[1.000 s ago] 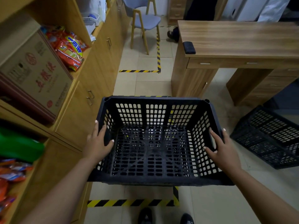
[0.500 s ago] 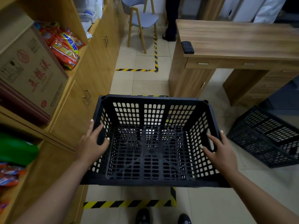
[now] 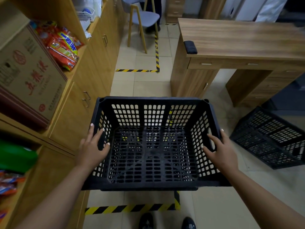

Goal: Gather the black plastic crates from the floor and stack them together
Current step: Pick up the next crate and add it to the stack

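Note:
An empty black plastic crate with perforated walls is held up in front of me, above the tiled floor. My left hand grips its left wall at the handle slot, fingers over the rim. At the matching slot on the right wall, my right hand holds on the same way. A second black crate lies tilted on the floor at the right, by the desk.
Wooden cabinets and shelves with a cardboard box and snack packs run along the left. A wooden desk stands at the right, a chair at the back. Yellow-black tape marks the floor by my shoes.
The view has shifted slightly forward and to the right with the crate still held in both hands. The grip is unchanged.

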A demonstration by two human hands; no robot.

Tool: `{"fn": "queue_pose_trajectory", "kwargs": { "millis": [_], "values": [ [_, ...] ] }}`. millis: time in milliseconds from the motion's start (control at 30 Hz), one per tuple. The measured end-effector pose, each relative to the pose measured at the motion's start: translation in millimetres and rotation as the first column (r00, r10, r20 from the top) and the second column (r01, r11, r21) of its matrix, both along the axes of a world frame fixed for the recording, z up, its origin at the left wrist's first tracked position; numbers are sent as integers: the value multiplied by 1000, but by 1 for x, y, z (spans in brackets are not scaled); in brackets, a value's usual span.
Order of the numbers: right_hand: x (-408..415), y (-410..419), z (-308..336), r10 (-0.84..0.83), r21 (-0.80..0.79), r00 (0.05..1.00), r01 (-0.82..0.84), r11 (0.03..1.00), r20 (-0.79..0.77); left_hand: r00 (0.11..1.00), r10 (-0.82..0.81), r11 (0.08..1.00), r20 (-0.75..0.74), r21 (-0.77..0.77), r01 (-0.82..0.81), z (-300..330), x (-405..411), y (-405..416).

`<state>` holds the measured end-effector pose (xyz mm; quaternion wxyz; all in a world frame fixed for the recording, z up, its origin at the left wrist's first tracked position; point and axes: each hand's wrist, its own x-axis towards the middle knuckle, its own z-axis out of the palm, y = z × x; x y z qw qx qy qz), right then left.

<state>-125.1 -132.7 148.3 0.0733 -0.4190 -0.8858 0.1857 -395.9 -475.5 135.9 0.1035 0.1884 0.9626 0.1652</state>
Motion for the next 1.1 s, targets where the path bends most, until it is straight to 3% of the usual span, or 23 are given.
{"fn": "queue_pose_trajectory", "kwargs": {
  "millis": [433,833,1100],
  "values": [
    [3,-12,2,17,-27,1000,-18,999,-25,1000,-15,999,27,-30,15,5,2,-13],
    [6,-12,3,77,-48,994,-73,996,79,993,-111,971,32,-208,116,6,3,-15],
    [34,-29,-6,96,4,988,-97,995,119,995,-89,969,-44,-236,76,-3,31,-31]
  ]
}}
